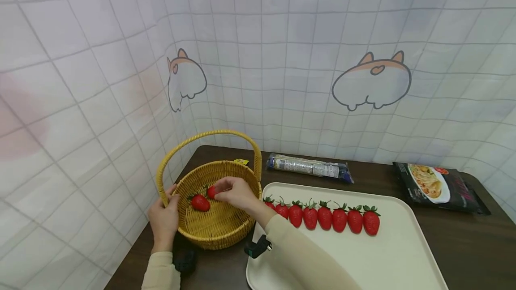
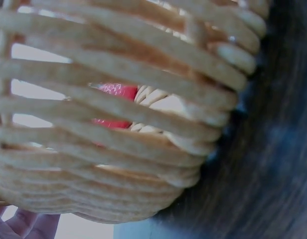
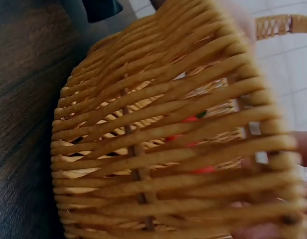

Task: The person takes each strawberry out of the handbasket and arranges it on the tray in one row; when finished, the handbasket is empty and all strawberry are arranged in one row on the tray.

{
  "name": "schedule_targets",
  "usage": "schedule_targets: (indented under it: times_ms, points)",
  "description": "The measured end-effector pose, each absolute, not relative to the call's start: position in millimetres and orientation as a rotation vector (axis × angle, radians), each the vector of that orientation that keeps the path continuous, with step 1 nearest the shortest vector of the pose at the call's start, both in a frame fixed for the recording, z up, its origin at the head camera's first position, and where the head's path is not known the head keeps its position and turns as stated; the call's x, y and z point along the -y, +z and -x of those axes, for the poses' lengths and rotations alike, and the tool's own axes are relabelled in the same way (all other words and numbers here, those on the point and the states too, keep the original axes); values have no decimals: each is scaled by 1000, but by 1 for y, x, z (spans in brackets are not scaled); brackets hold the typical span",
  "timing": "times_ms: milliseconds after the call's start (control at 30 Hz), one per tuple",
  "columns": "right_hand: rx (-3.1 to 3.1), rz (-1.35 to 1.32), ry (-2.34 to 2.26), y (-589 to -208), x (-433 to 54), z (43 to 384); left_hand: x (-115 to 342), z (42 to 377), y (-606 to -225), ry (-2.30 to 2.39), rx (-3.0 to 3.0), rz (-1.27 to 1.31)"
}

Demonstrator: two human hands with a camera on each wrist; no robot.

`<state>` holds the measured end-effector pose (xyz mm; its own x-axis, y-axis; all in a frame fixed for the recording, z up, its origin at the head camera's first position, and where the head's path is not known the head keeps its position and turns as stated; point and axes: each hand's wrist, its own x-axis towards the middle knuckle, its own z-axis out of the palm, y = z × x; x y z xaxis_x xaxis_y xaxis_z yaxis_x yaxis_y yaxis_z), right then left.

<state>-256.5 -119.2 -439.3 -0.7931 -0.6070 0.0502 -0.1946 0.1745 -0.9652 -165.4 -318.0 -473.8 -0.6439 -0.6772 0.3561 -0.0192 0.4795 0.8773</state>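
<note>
A yellow wicker basket (image 1: 209, 238) with a tall arched handle stands at the left in the head view. My left hand (image 1: 164, 218) grips its left rim at the foot of the handle. Inside the basket my right hand (image 1: 238, 194) pinches a strawberry (image 1: 211, 192), partly hidden by the fingers. Beside it another strawberry (image 1: 200, 203) lies on the basket floor. To the right, a row of several strawberries (image 1: 324, 216) with green leaves lies on a cream tray (image 1: 363, 263). Through the weave in the left wrist view, red strawberry (image 2: 118, 91) shows.
A long clear-and-blue packet (image 1: 308, 167) lies behind the tray. At the back right is a black food packet (image 1: 439, 187) with a noodle picture. A tiled-pattern curtain (image 1: 290, 70) hangs behind the dark wooden table (image 1: 475, 245).
</note>
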Motion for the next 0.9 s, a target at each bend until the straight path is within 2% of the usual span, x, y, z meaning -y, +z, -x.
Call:
schedule_targets:
  times_ms: [467,900]
  points:
    - [-2324,770,-1417,-451,138,275,317,167,-472,-1186,2038,-560]
    - [-2229,972,-1180,-456,140,281,316,165,-475,-1191,2040,-571]
